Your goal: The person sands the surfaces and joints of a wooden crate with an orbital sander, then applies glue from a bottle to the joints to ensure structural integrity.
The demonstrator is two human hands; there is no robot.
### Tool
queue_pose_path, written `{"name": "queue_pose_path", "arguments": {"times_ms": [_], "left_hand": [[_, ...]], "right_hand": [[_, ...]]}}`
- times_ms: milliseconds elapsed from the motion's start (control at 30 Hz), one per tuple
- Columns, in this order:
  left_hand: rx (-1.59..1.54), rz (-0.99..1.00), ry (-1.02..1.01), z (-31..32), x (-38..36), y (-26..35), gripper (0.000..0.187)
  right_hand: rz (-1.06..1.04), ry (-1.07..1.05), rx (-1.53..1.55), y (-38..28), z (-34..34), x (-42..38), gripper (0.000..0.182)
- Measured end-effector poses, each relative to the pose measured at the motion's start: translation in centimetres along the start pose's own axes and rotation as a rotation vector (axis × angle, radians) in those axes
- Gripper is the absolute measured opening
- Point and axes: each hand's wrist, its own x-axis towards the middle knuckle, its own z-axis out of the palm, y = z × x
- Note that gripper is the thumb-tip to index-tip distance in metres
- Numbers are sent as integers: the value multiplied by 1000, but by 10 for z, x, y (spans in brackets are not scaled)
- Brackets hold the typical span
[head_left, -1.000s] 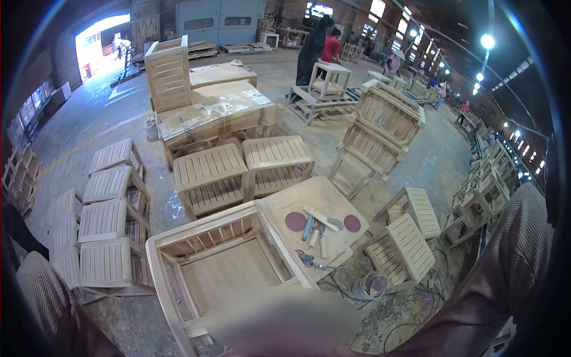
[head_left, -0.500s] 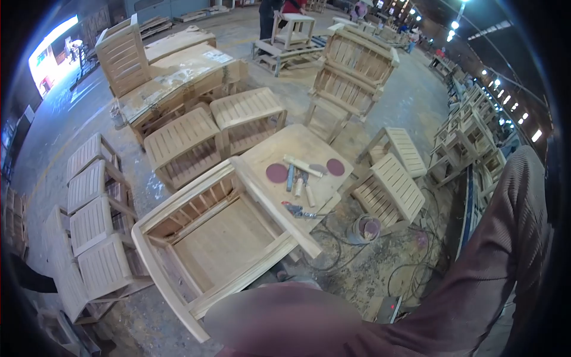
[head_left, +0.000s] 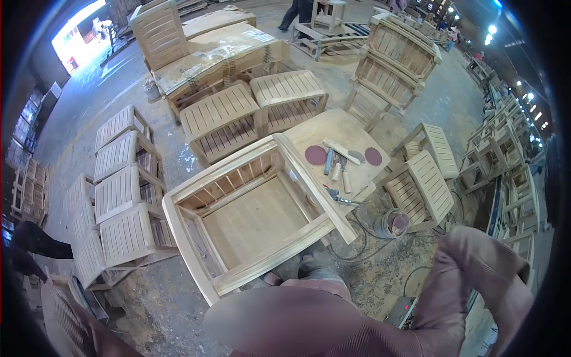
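Neither of my hands shows. The right sleeve (head_left: 458, 268) is bent at the lower right, and its hand end is out of sight. At the lower left edge is the left sleeve (head_left: 77, 321), also with no hand visible. A wooden chair frame (head_left: 250, 285) lies tipped in front of my body, with a flat panel (head_left: 256, 220) inside it. Behind it, a board (head_left: 339, 128) bears a dark red sanding disc (head_left: 315, 155), another disc (head_left: 373, 156), several hand tools and an air tool (head_left: 339, 196).
Slatted stools (head_left: 122, 190) stand at the left, more (head_left: 220, 113) behind the frame and at the right (head_left: 431, 184). A bucket (head_left: 389, 225) and hoses are on the floor. A dark shape (head_left: 44, 239) is at the left edge. A person (head_left: 297, 13) stands far back.
The view has shifted, so the furniture appears farther right and slightly higher. The right sleeve is lower and more bent. The left sleeve has come into view.
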Motion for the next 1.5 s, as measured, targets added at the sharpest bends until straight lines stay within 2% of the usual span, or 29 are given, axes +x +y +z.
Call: {"name": "queue_pose_path", "arguments": {"times_ms": [33, 67, 100, 167, 200, 233, 267, 333, 367, 400, 433, 467, 533, 600, 667, 767, 800, 833, 867, 933, 1000, 1033, 1067, 1133, 1167, 1233, 1333, 1467, 1500], "left_hand": [[-1, -16, -6, 5, -1, -3, 23], [-4, -29, -13, 11, -1, -6, 22], [-6, -40, -17, 19, 1, -10, 22], [6, -66, -29, 40, 11, -17, 22], [17, -82, -26, 48, 14, -21, 21], [32, -99, -19, 55, 18, -23, 21], [55, -118, -14, 63, 22, -26, 21], [110, -157, -15, 75, 34, -31, 20], [135, -177, -18, 82, 41, -35, 20], [155, -193, -20, 91, 49, -40, 20], [173, -213, -24, 100, 57, -46, 20], [188, -233, -22, 111, 65, -49, 20], [222, -270, -10, 132, 82, -60, 19], [260, -309, 5, 152, 98, -75, 19], [299, -344, 25, 170, 114, -91, 18], [354, -390, 68, 194, 134, -112, 18], [182, -480, -159, 220, 124, -181, 15], [218, -585, -380, 233, 83, -265, 11], [335, -771, -603, 256, 64, -306, 13], [260, -880, -720, 302, 17, -390, 32], [59, -735, -607, 352, 6, -425, 38], [-273, -908, -462, 378, -18, -476, 41], [-610, -1062, -301, 402, -38, -518, 45], [203, -640, -407, 450, -10, -533, 45], [193, -646, -409, 465, 5, -532, 45], [702, -713, -298, 489, 38, -524, 40], [899, -814, -314, 516, 41, -562, 25], [1006, -658, -417, 518, 33, -603, 17], [943, -738, -374, 520, 35, -608, 19]], "right_hand": [[371, -344, 237, 0, 5, -47, 37], [374, -356, 234, 1, 14, -80, 37], [539, -80, 271, 2, 28, -112, 30], [848, 501, 321, 3, 36, -185, 47], [770, -228, -348, 4, 18, -225, 42], [1030, -146, -274, -5, 21, -258, 39], [1079, -266, -385, -12, 35, -286, 29], [1762, -241, -332, -44, 29, -364, 16], [1839, -568, -379, -62, 12, -413, 12], [1887, -705, -326, -84, 9, -454, 9], [1993, -774, -203, -117, -5, -501, 14], [2162, -1036, -182, -148, -13, -536, 20], [2436, -1206, 33, -235, -31, -620, 33], [2190, -1637, 266, -279, -23, -647, 55], [2020, -1901, 343, -314, -10, -661, 72], [1964, -2048, 499, -333, 8, -667, 70], [1843, -2114, 425, -343, 12, -668, 64], [1718, -2171, 342, -351, 14, -672, 59], [1711, -2171, 345, -359, 13, -678, 59], [1723, -2014, 306, -373, 8, -694, 52], [1658, -1938, 343, -379, -2, -708, 51], [1611, -1853, 386, -382, -5, -712, 50], [1734, -1834, 473, -372, -4, -712, 54], [1791, -1803, 468, -366, -8, -707, 57], [1850, -1762, 443, -364, -11, -705, 59], [1964, -1658, 355, -373, -26, -694, 61], [2133, -1497, 191, -370, -55, -658, 58], [2249, -1594, 57, -366, -100, -590, 65], [2266, -1555, 39, -376, -120, -577, 66]]}}
